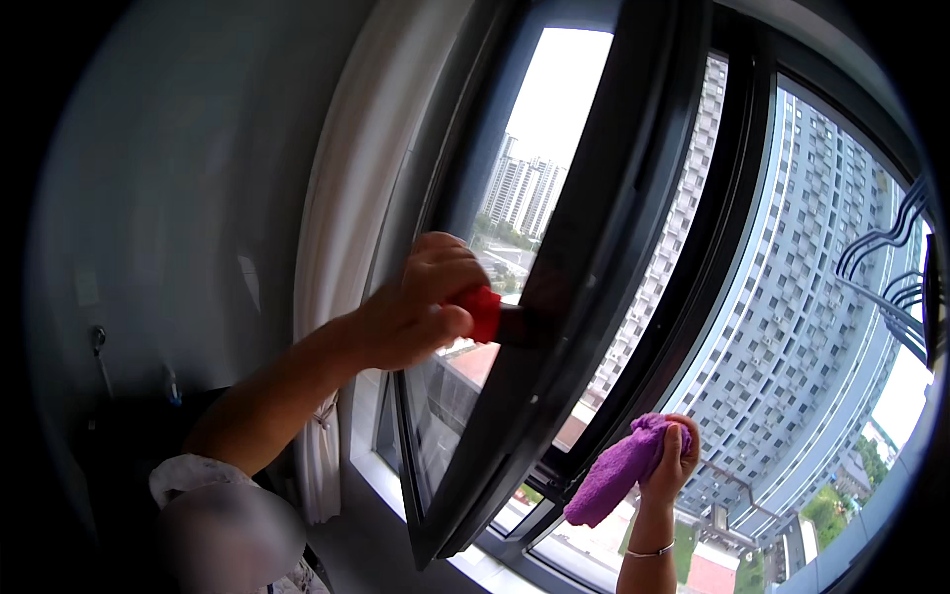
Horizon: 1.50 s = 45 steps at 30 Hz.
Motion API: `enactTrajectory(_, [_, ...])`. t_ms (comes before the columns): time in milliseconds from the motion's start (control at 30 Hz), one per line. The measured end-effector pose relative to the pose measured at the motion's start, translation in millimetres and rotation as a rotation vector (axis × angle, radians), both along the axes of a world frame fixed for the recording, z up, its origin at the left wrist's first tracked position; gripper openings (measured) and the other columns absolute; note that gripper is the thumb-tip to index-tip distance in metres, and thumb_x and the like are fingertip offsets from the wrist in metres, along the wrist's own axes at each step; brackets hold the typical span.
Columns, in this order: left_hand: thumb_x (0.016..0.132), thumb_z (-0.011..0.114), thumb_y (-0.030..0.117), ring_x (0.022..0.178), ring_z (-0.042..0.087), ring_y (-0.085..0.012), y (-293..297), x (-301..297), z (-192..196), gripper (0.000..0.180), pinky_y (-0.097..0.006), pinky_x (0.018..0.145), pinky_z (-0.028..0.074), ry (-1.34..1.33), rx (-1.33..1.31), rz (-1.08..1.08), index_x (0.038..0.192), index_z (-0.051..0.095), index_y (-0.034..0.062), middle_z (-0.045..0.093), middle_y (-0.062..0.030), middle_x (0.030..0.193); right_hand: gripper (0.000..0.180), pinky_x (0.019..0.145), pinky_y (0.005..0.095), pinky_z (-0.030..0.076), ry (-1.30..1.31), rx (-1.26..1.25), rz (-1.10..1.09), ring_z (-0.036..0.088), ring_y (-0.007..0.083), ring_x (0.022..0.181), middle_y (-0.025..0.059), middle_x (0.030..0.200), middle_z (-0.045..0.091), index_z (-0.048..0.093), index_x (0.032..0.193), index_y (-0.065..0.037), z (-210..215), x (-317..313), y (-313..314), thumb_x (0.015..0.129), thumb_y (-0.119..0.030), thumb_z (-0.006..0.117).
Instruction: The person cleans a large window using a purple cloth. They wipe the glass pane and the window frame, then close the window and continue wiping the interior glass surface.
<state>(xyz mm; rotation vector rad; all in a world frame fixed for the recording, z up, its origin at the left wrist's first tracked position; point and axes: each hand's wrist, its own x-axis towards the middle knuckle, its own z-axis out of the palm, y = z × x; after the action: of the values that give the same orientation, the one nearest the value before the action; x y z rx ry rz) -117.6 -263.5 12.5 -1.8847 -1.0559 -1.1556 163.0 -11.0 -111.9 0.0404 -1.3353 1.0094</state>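
My left hand (440, 297) is raised at the open window sash (584, 247), its fingers closed around a small red object (482, 312). That object lies against or right beside the dark sash frame; its kind is not clear, and my fingers hide part of it. Lower and to the right, my right hand (675, 460) grips a bunched purple cloth (618, 475) between thumb and fingers. The cloth hangs down to the left, in front of the window's lower frame. A thin bracelet (650, 550) circles my right wrist.
A white curtain (341, 267) hangs left of the sash, beside a grey wall (198, 198). Dark hangers (886, 267) hang at the far right. A pale windowsill (381, 485) runs below the sash. Tall buildings (792, 267) stand outside.
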Motion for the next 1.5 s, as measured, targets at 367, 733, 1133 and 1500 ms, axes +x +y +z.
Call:
enactTrajectory(367, [0.105,0.023,0.043,0.108,0.055,-0.015,-182,-84,5,0.056,-0.032,0.095,0.042,-0.77,-0.124,-0.104,0.131,0.054,0.0046,0.06,-0.0051,0.113,0.023,0.061,0.027,0.056,0.261,-0.219,-0.022,0.065,0.0168,0.07,0.0093,0.086,0.062,0.06,0.105,-0.002,28,20,-70,0.1,-0.023,0.051])
enactTrajectory(733, [0.102,0.031,0.036,0.139,0.035,-0.0317,-261,-30,-43,0.052,-0.047,0.114,0.026,-0.201,0.557,0.521,0.143,0.036,0.0041,0.039,-0.0197,0.147,0.043,0.095,0.0286,0.045,-0.294,0.15,0.204,0.059,0.0171,0.107,0.0136,0.119,0.061,0.053,0.13,0.004,17,-42,-161,0.1,-0.026,0.055])
enactTrajectory(1133, [0.089,0.059,-0.001,0.129,0.04,-0.0346,-237,-35,-159,0.03,-0.043,0.104,0.039,0.09,0.161,0.993,0.118,0.057,0.0038,0.038,-0.0162,0.142,0.046,0.102,0.0303,0.041,-0.407,0.031,0.502,0.055,0.019,0.118,0.0158,0.131,0.057,0.045,0.139,0.003,-16,-109,-193,0.102,-0.023,0.049])
enactTrajectory(1500, [0.091,0.055,0.0,0.134,0.037,-0.0341,-273,-87,-156,0.03,-0.045,0.108,0.036,0.031,0.132,1.067,0.121,0.057,0.003,0.036,-0.016,0.146,0.054,0.106,0.0329,0.041,-0.479,0.016,0.453,0.052,0.0212,0.124,0.0169,0.147,0.041,0.023,0.15,0.003,-39,-135,-195,0.104,-0.019,0.041])
